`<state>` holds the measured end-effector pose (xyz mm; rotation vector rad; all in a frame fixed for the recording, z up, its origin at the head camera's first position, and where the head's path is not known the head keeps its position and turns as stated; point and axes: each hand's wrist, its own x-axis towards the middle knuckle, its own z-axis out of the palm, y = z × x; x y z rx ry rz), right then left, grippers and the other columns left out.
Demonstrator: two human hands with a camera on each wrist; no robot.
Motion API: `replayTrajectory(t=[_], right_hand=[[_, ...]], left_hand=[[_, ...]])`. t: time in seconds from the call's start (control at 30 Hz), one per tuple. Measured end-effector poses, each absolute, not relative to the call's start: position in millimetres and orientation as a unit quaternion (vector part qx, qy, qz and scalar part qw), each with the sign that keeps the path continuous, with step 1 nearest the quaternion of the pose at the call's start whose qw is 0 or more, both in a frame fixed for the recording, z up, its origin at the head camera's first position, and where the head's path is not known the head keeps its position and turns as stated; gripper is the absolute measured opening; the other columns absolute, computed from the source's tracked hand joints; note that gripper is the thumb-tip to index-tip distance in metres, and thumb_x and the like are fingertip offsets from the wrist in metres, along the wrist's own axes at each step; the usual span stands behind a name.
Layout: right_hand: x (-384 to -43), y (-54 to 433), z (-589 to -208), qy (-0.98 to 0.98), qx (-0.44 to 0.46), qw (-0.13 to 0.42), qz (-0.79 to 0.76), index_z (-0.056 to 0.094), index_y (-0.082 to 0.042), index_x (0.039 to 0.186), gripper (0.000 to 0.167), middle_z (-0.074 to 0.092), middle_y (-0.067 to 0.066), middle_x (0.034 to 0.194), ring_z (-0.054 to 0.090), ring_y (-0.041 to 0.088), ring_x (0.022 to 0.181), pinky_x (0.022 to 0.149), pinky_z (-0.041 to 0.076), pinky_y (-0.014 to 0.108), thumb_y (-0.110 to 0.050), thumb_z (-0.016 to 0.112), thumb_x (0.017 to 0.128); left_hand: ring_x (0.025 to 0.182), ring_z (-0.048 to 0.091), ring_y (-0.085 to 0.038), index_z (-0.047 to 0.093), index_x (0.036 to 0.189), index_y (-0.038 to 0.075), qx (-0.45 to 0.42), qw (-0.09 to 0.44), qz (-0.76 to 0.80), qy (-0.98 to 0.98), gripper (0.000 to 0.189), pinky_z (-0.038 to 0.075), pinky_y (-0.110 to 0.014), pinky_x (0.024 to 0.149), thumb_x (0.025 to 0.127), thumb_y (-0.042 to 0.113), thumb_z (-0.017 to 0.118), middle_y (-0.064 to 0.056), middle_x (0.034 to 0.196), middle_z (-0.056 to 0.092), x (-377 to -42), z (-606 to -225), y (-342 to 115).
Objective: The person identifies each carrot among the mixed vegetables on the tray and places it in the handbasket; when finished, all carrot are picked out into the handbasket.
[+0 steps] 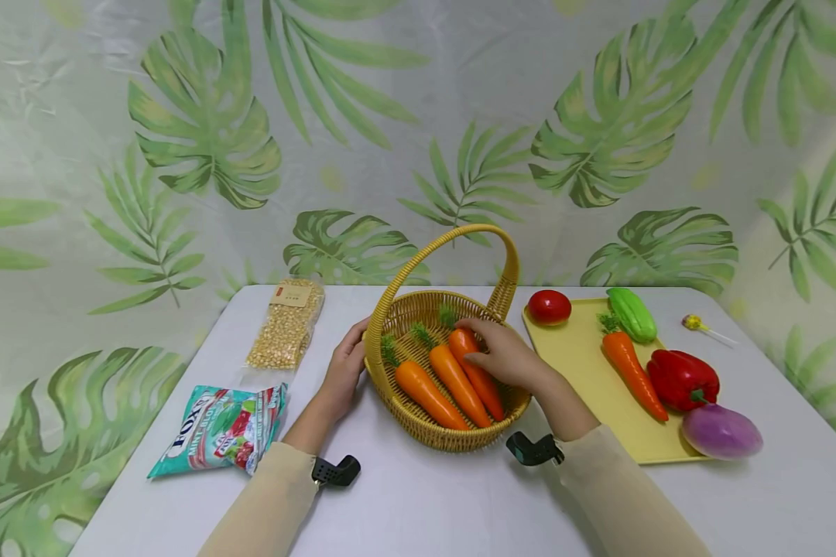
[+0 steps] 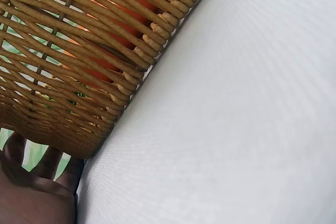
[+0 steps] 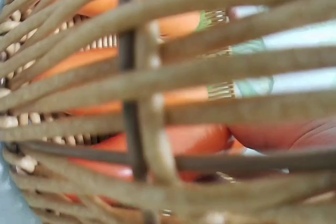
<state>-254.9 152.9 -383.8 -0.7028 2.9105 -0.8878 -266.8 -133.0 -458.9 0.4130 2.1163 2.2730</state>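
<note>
A yellow wicker basket (image 1: 446,442) with a tall arched handle stands mid-table and contains three orange carrots with green tops. My right hand (image 1: 508,354) reaches over its right rim and grips the upper end of the rightmost carrot (image 1: 485,384), thumb and fingers on either side. The middle carrot (image 1: 457,384) and left carrot (image 1: 428,393) lie beside it. Through the weave, the right wrist view shows part of a fingertip by a carrot's end. My left hand (image 1: 344,373) rests against the basket's outer left side; its fingertips are hidden behind the wicker in the left wrist view.
On the right, a yellow tray (image 1: 578,356) bears a tomato (image 1: 549,307), green vegetable (image 1: 632,315), carrot (image 1: 634,375), red bell pepper (image 1: 681,379) and eggplant (image 1: 721,432). A lollipop (image 1: 693,322) lies beyond. Left are a corn-kernel bag (image 1: 282,333) and teal candy bag (image 1: 223,427).
</note>
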Motion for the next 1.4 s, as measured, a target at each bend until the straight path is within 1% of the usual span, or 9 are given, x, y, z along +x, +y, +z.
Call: replayTrajectory(t=[0.1, 0.27, 0.4, 0.53, 0.8, 0.9, 1.03, 1.2, 1.4], right_hand=[[-256.7, 151.6, -386.3, 0.932, -0.221, 0.016, -0.287, 0.054, -0.005, 0.139, 0.048, 0.061, 0.016, 0.135, 0.059, 0.033, 0.119, 0.104, 0.048, 0.052, -0.012, 0.068, 0.093], [-261.0, 148.7, -391.5, 0.93, -0.216, 0.042, -0.294, 0.054, -0.004, 0.14, 0.048, 0.061, 0.017, 0.136, 0.058, 0.034, 0.125, 0.107, 0.046, 0.052, -0.012, 0.066, 0.094], [-262.6, 146.0, -392.8, 0.926, -0.213, 0.064, -0.304, 0.057, -0.004, 0.136, 0.044, 0.064, 0.018, 0.131, 0.06, 0.035, 0.122, 0.103, 0.05, 0.051, -0.011, 0.066, 0.094], [-263.7, 144.5, -393.3, 0.926, -0.211, 0.064, -0.306, 0.058, -0.004, 0.134, 0.042, 0.066, 0.019, 0.128, 0.062, 0.035, 0.119, 0.101, 0.051, 0.05, -0.01, 0.066, 0.093], [-261.9, 143.2, -395.6, 0.927, -0.198, 0.061, -0.314, 0.057, -0.003, 0.135, 0.043, 0.065, 0.02, 0.129, 0.061, 0.037, 0.12, 0.101, 0.05, 0.051, -0.01, 0.066, 0.094], [-261.5, 143.9, -395.3, 0.922, -0.19, 0.061, -0.332, 0.056, -0.004, 0.136, 0.043, 0.064, 0.02, 0.131, 0.061, 0.037, 0.121, 0.101, 0.051, 0.051, -0.013, 0.065, 0.095], [-261.7, 142.0, -396.3, 0.917, -0.169, 0.041, -0.358, 0.058, -0.006, 0.135, 0.041, 0.064, 0.018, 0.131, 0.063, 0.035, 0.119, 0.099, 0.053, 0.05, -0.017, 0.064, 0.096], [-261.6, 142.2, -396.9, 0.917, -0.173, -0.012, -0.359, 0.063, -0.007, 0.13, 0.035, 0.068, 0.013, 0.125, 0.065, 0.031, 0.112, 0.094, 0.055, 0.049, -0.017, 0.063, 0.096], [-257.7, 143.2, -393.7, 0.912, -0.18, -0.075, -0.362, 0.067, -0.009, 0.123, 0.028, 0.067, 0.012, 0.123, 0.066, 0.031, 0.108, 0.091, 0.055, 0.049, -0.016, 0.062, 0.096]], left_hand=[[0.144, 0.039, -0.011, 0.05, 0.146, 0.026, 0.132, 0.007, 0.725, 0.676, 0.04, 0.032, -0.045, 0.12, 0.107, 0.028, 0.043, 0.008, 0.153, 0.046, -266.6, -459.5, -133.8], [0.144, 0.039, -0.012, 0.05, 0.146, 0.027, 0.136, 0.006, 0.723, 0.677, 0.039, 0.032, -0.045, 0.12, 0.107, 0.028, 0.043, 0.008, 0.153, 0.047, -266.8, -459.7, -133.8], [0.145, 0.038, -0.012, 0.05, 0.145, 0.027, 0.134, 0.004, 0.723, 0.678, 0.039, 0.031, -0.044, 0.12, 0.107, 0.028, 0.043, 0.008, 0.153, 0.047, -267.2, -459.9, -133.6], [0.145, 0.038, -0.011, 0.05, 0.146, 0.027, 0.133, 0.002, 0.723, 0.678, 0.039, 0.031, -0.043, 0.121, 0.107, 0.027, 0.043, 0.008, 0.153, 0.046, -268.1, -459.7, -134.0], [0.145, 0.038, -0.012, 0.049, 0.147, 0.023, 0.132, 0.007, 0.723, 0.678, 0.04, 0.031, -0.044, 0.12, 0.107, 0.028, 0.043, 0.006, 0.154, 0.046, -265.9, -458.2, -133.0], [0.144, 0.038, -0.012, 0.05, 0.145, 0.025, 0.131, 0.003, 0.724, 0.677, 0.039, 0.032, -0.044, 0.12, 0.107, 0.028, 0.044, 0.007, 0.153, 0.047, -266.0, -458.0, -131.8], [0.144, 0.039, -0.012, 0.051, 0.145, 0.026, 0.138, 0.0, 0.722, 0.678, 0.039, 0.032, -0.044, 0.12, 0.107, 0.028, 0.044, 0.008, 0.152, 0.047, -266.8, -459.6, -133.8], [0.144, 0.04, -0.013, 0.051, 0.144, 0.025, 0.131, 0.001, 0.722, 0.679, 0.038, 0.032, -0.044, 0.12, 0.107, 0.027, 0.043, 0.006, 0.151, 0.048, -268.1, -461.3, -134.7], [0.145, 0.038, -0.015, 0.049, 0.147, 0.022, 0.122, 0.008, 0.725, 0.678, 0.04, 0.031, -0.044, 0.121, 0.108, 0.025, 0.041, 0.003, 0.154, 0.045, -270.4, -462.4, -133.9]])
